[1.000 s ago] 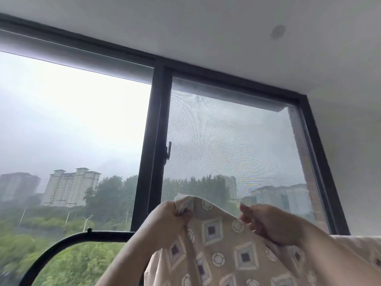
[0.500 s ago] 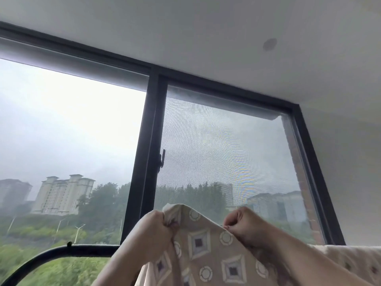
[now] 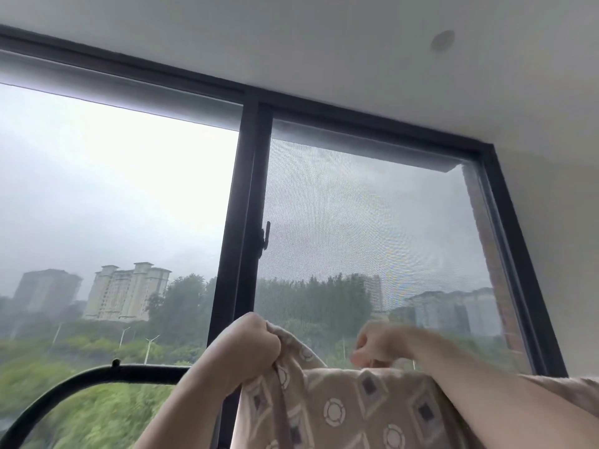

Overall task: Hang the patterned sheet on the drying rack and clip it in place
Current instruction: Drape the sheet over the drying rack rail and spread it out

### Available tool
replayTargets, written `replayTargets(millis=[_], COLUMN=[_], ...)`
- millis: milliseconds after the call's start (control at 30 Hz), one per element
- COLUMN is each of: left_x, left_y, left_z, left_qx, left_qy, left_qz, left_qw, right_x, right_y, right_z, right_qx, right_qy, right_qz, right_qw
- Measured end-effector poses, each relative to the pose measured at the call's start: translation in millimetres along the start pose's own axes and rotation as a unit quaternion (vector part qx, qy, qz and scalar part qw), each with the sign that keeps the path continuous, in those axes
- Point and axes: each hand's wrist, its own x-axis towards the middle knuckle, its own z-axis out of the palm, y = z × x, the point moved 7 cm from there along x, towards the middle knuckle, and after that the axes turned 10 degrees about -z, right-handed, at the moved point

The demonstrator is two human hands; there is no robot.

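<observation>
The patterned sheet [image 3: 340, 406], beige with diamond and circle motifs, is held up at the bottom middle of the head view. My left hand [image 3: 249, 345] is clenched on its upper left corner. My right hand [image 3: 379, 345], blurred with motion, pinches the sheet's top edge a little to the right. More of the sheet trails off at the lower right behind my right forearm. The drying rack's black curved bar [image 3: 97, 380] arcs across the lower left, just left of my left forearm. No clip is visible.
A large window with a black frame [image 3: 240, 222] and a handle [image 3: 265, 234] fills the view; its right pane has a mesh screen. A white wall stands at the right and the ceiling is above.
My right hand has slid rightward along the sheet's top edge, widening the gap between my hands. The view has shifted, bringing more of the black rack bar into sight.
</observation>
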Motion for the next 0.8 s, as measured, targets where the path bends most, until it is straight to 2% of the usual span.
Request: replayTargets(millis=[67,167,233,300,367,400,500,567,633,800], left_x=[3,6,9,12,14,15,13,11,10,4], left_y=[0,2,2,2,1,0,0,1,-1,-4], left_z=[3,8,8,7,6,7,11,12,9,1], left_qx=[0.003,-0.008,-0.022,-0.019,-0.015,-0.017,-0.022,-0.016,-0.023,-0.082], left_qy=[-0.011,-0.022,-0.013,-0.004,0.004,-0.007,-0.062,-0.096,-0.101,-0.124], left_qz=[-0.015,-0.021,-0.026,-0.025,-0.023,-0.023,-0.018,-0.015,-0.024,-0.036], left_qw=[1.0,1.0,0.999,1.0,1.0,1.0,0.998,0.995,0.994,0.988], right_x=[-26,-82,-113,-139,-151,-154,-145,-138,-132,-106], right_y=[-29,-56,-49,-41,-35,-35,-32,-26,-27,-44], right_z=[-18,-21,-11,1,9,11,8,5,-3,-35], right_qx=[0.094,0.084,-0.005,-0.094,-0.114,-0.101,0.012,0.082,0.148,0.262], right_qy=[0.035,0.063,0.178,0.337,0.43,0.449,0.442,0.449,0.45,0.39], right_qz=[-0.066,-0.152,-0.165,-0.177,-0.192,-0.194,-0.189,-0.18,-0.168,-0.147], right_qw=[0.993,0.983,0.97,0.92,0.875,0.866,0.877,0.871,0.865,0.87])
